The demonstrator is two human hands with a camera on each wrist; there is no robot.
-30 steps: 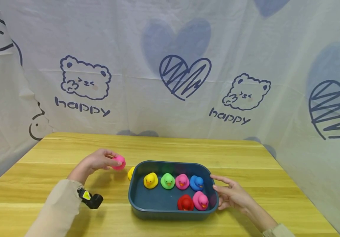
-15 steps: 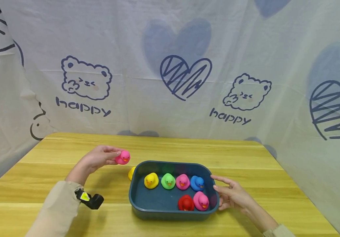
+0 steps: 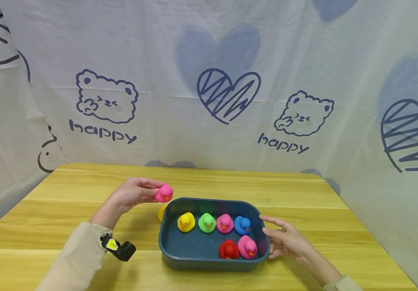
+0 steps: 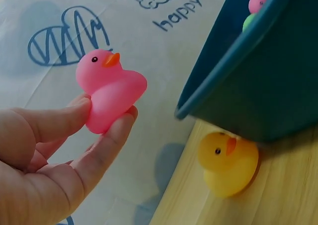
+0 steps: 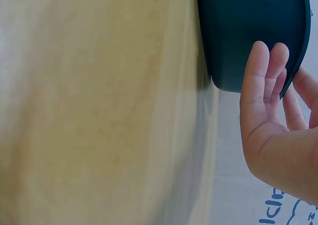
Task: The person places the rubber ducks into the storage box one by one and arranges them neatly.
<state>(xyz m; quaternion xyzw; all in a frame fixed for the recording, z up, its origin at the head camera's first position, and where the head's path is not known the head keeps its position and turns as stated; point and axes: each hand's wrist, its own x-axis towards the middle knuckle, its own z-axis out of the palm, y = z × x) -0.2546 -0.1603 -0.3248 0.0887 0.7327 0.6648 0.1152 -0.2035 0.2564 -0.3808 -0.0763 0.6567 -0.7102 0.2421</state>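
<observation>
In the head view, my left hand (image 3: 136, 194) pinches a pink rubber duck (image 3: 164, 193) between thumb and fingers, above the table, just off the left back corner of a dark teal bin (image 3: 209, 264). The left wrist view shows this pink duck (image 4: 112, 91) upright in the fingertips, its orange beak pointing up to the right. My right hand (image 3: 287, 238) holds the bin's right end, thumb at the rim and other fingers against the outer wall (image 5: 248, 26). Inside the bin sit yellow (image 3: 186, 222), green (image 3: 207, 222), blue (image 3: 242, 225) and red (image 3: 229, 249) ducks, plus two pink ones.
One more yellow duck (image 4: 228, 165) stands on the wooden table (image 3: 67, 194) by the bin's left end, partly hidden by it in the head view. A white cloth (image 3: 165, 133) printed with bears and hearts hangs behind the table.
My left hand has lifted the pink duck and carried it right, towards the bin's back left corner. My right hand and the bin stay put.
</observation>
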